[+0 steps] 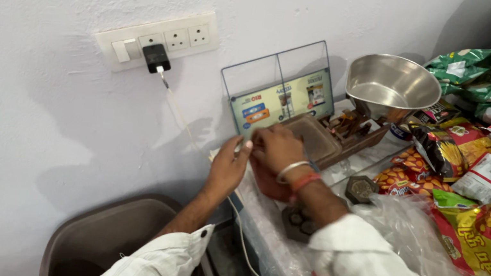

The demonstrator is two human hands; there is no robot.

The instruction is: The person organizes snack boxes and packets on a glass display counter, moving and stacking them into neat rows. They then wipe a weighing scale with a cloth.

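The left hand [226, 169] pinches the white cable [179, 115] between thumb and fingertips at the near edge of the bench [280, 253], its grip closed on the cord. Just beside it, the right hand [276, 149] rests curled, knuckles up, over a dark red cloth-like thing [270, 187]; whether its grip has hold of anything cannot be told. Both forearms reach in from below, sleeves rolled, bangles on the right wrist. From the left hand the cable climbs up the wall to a black charger [156, 57] in the white socket strip [156, 39], and also trails down past the bench edge. Behind the right hand stand a wire-framed card holder [281, 95], a brown tray [316, 139] and a steel bowl [391, 83]. Farther from it, snack packets [488, 161] crowd the bench. Below the left hand stands a grey bin [108, 234].
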